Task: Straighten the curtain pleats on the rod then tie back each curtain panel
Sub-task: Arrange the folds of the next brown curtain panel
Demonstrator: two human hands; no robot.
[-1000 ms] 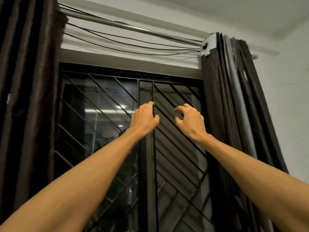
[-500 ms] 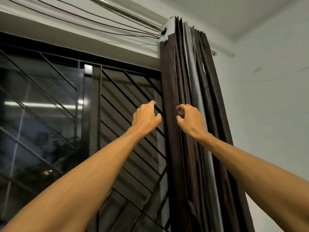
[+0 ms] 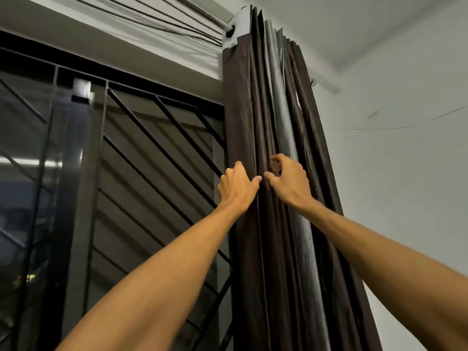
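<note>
Shows a window grille (image 3: pixel 152 173) filling the 9 o'clock side. Finds the brown curtain panel (image 3: pixel 273 249) bunched in pleats, running from 12 to 6 o'clock along the grille's 3 o'clock edge. Meets at centre the left hand (image 3: pixel 238 188), fingers curled on the panel's leading fold, and at its 3 o'clock the right hand (image 3: pixel 288 181), thumb and bent fingers nipping an inner pleat. Ends with the rod (image 3: pixel 210 17) at 12.
</note>
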